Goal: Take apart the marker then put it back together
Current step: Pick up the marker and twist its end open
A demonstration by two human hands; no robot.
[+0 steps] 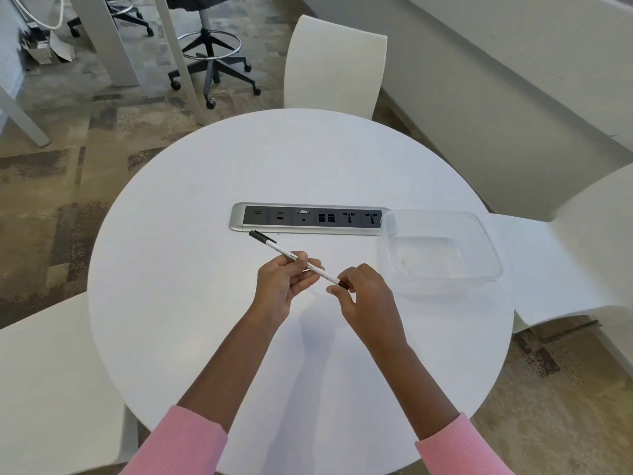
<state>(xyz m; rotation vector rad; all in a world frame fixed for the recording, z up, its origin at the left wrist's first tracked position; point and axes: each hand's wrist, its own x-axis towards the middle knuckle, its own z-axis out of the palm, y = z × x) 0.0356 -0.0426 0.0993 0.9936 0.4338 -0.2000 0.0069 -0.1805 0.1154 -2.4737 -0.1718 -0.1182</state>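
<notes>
A slim white marker (279, 250) with a black cap at its far left end is held level above the round white table (191, 269). My left hand (282, 286) grips the middle of the barrel between thumb and fingers. My right hand (359, 293) pinches the small black end piece at the marker's right end. Fingers hide part of the barrel and most of that end piece. The black cap (262, 236) with its clip sits on the marker, pointing toward the socket strip.
A silver and black socket strip (308, 218) is set into the table behind the marker. An empty clear plastic tub (442, 250) stands at the right. White chairs surround the table: far (334, 63), right (582, 252), near left (51, 389).
</notes>
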